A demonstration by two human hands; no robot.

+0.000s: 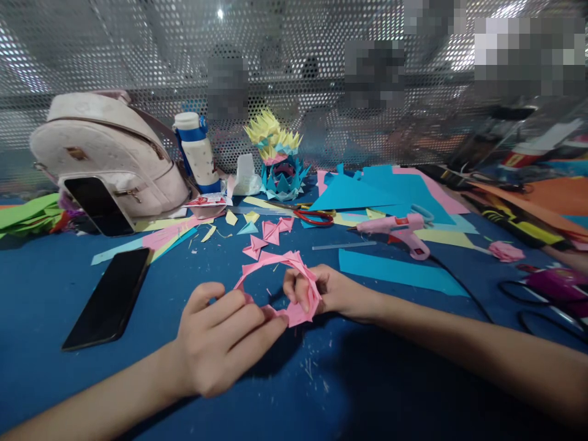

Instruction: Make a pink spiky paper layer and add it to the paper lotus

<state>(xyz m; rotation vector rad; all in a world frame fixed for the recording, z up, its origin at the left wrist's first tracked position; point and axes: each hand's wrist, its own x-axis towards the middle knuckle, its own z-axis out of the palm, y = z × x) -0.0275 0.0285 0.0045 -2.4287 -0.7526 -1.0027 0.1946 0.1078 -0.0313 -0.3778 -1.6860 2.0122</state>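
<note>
Pinching the ring (301, 314), my left hand (220, 340) and right hand (337, 291) clamp its near and right walls, well short of the table (257, 416)'s far edge. It should be light, springy, easily crushed; best held at folded overlaps.

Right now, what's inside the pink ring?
Fingers of the right hand, with blue table showing through the opening. Whatever lies behind the pink ring's near rim and the left hand is covered.

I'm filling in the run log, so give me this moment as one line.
left hand: holding pink paper ring | right hand: gripping ring's right side | nearby: pink folded pieces, glue gun, black phone
</note>
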